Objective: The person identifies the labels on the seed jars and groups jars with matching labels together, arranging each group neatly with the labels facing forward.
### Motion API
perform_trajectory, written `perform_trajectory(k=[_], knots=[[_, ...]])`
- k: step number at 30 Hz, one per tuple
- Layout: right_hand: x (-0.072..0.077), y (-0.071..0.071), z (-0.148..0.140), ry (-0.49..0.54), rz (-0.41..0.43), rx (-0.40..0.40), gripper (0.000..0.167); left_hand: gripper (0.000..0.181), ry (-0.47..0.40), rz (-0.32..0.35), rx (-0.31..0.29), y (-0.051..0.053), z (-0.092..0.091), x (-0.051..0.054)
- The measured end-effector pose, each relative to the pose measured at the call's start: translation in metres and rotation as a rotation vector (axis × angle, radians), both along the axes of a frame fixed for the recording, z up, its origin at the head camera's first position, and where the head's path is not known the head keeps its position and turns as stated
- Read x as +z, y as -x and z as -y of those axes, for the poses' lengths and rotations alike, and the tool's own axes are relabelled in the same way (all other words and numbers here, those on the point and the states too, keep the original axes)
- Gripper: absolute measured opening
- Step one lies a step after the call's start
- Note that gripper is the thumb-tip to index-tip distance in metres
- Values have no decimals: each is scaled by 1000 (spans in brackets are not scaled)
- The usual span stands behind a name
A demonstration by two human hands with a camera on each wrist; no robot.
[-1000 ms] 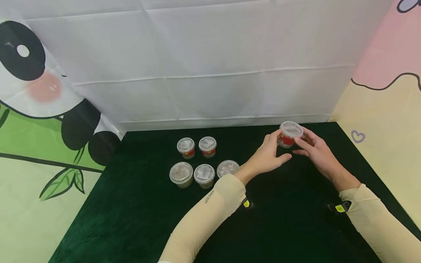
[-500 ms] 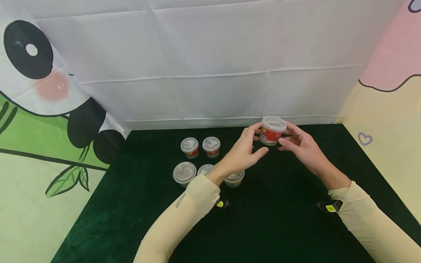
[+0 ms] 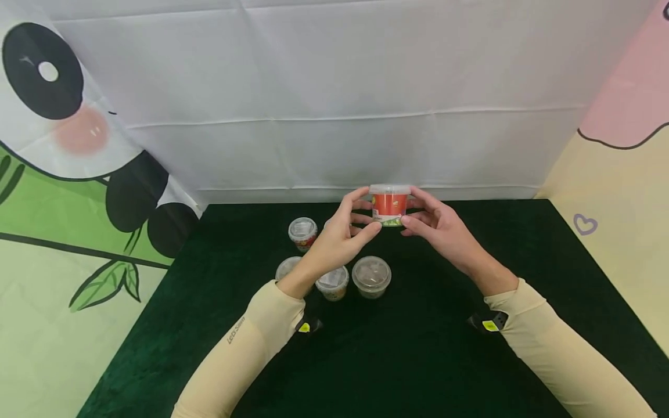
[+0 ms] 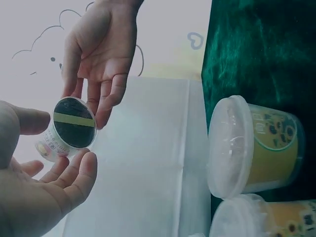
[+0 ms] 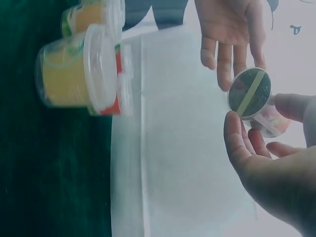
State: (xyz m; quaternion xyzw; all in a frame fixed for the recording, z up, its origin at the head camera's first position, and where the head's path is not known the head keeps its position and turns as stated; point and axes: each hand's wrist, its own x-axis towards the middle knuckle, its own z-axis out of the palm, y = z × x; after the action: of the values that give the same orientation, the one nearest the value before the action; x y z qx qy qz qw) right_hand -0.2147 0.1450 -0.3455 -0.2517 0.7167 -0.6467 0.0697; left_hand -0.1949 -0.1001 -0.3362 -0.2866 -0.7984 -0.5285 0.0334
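Both hands hold a small lidded plastic tub (image 3: 389, 204) with a red label in the air, at the table's far edge. My left hand (image 3: 337, 241) holds its left side, index finger at the lid rim and thumb near the base. My right hand (image 3: 441, 232) grips the right side between thumb and fingers. Both wrist views show the tub's dark base (image 4: 74, 122) with a pale yellow strip across it. Below on the table stand a red-labelled tub (image 3: 302, 232) and a wider lidded tub (image 3: 371, 277). The left arm partly covers other tubs (image 3: 333, 283).
A dark green cloth (image 3: 397, 354) covers the table. Behind it hangs a white sheet (image 3: 334, 116). Printed panels stand at both sides, one with a panda (image 3: 83, 133). In the left wrist view, yellow-labelled tubs (image 4: 274, 148) stand close to the wrist.
Both hands have carried the red-labelled tub leftward from the far right and tipped it, so its side faces the head camera. The left forearm now covers one back-row tub.
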Motion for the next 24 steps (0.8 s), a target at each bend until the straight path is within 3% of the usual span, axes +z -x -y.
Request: perform_trajectory(k=[6, 10, 24], knots=[[-8, -8, 13, 83, 34, 32, 66, 66, -84, 88, -23, -10, 9, -9], [-16, -11, 19, 87, 35, 42, 64, 65, -90, 136, -22, -15, 16, -18], [-26, -12, 26, 96, 33, 48, 63, 66, -78, 151, -10, -18, 22, -28]])
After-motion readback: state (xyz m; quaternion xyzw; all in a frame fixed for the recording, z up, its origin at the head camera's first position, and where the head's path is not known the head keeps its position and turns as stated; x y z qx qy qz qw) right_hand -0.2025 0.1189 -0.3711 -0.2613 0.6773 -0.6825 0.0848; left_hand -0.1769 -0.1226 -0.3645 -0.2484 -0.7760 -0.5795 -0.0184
